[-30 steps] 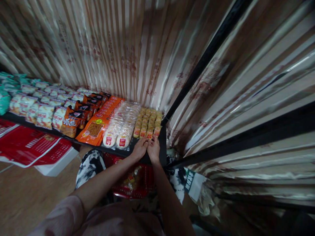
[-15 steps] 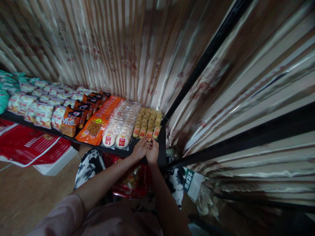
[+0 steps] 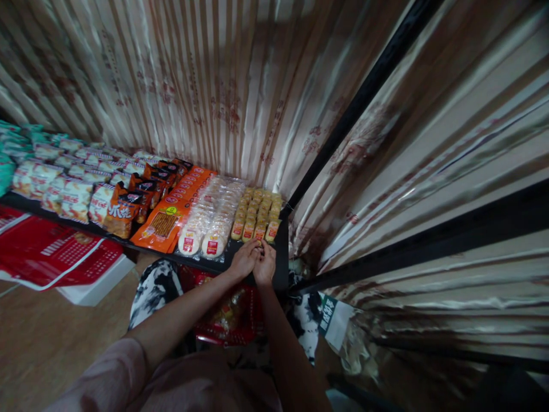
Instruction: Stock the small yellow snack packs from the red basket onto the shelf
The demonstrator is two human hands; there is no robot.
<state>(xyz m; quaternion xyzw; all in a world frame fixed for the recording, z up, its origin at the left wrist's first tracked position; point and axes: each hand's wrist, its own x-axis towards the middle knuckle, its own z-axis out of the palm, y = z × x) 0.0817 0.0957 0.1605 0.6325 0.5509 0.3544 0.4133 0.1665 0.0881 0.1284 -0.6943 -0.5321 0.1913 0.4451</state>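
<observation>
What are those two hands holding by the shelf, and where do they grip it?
The left hand and right hand pinch a small yellow snack pack between their fingertips; which part they grip cannot be told.

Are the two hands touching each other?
Touching. The head view shows the left hand and right hand pressed together at the shelf edge, no gap between them.

The curtain (image 3: 240, 86) behind the shelf (image 3: 281, 269) is glossy striped cloth, satin-like and creased. The shelf looks like matt black metal, as does the frame bar (image 3: 364, 91) toward two o'clock. The snack packets (image 3: 257, 214) and the clear round cake packs (image 3: 210, 220) at nine o'clock of them are shiny plastic film. The floor (image 3: 38, 337) is smooth wood-look board.
</observation>
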